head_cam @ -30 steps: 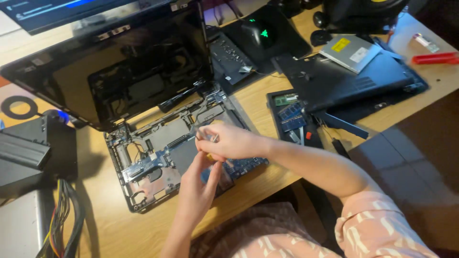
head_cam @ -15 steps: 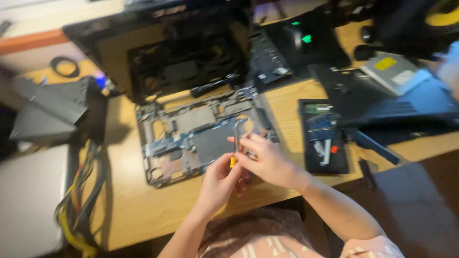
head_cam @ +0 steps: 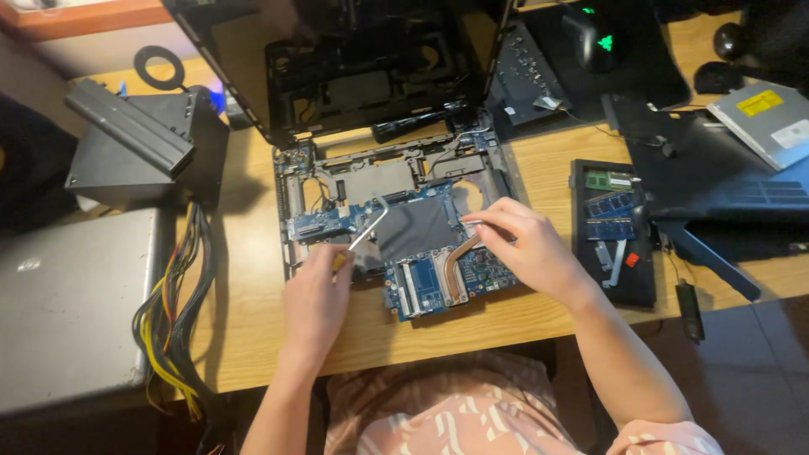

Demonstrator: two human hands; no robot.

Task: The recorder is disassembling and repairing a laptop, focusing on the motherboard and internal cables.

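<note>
An opened laptop base point(head_cam: 396, 211) lies on the wooden desk point(head_cam: 253, 295), its blue circuit board point(head_cam: 438, 282) and copper heat pipe point(head_cam: 459, 265) exposed. My left hand point(head_cam: 316, 299) grips a screwdriver with a yellow handle; the metal shaft point(head_cam: 368, 229) points up and right over the board. My right hand point(head_cam: 527, 248) rests on the board's right side, fingertips pinching a small metal part point(head_cam: 472, 222) near the heat pipe. The black lid frame point(head_cam: 337, 67) stands open behind the base.
A black power supply point(head_cam: 135, 143) with a bundle of coloured cables point(head_cam: 173, 320) sits left, above a silver case point(head_cam: 67, 307). A black tray point(head_cam: 611, 232) holding memory sticks lies right. A second laptop point(head_cam: 716, 168), an optical drive point(head_cam: 763, 118) and a mouse point(head_cam: 590, 38) occupy the back right.
The view has swung and settled. My hands, joined over the base a moment ago, have parted: the left holds the screwdriver at the left, the right sits at the heat pipe.
</note>
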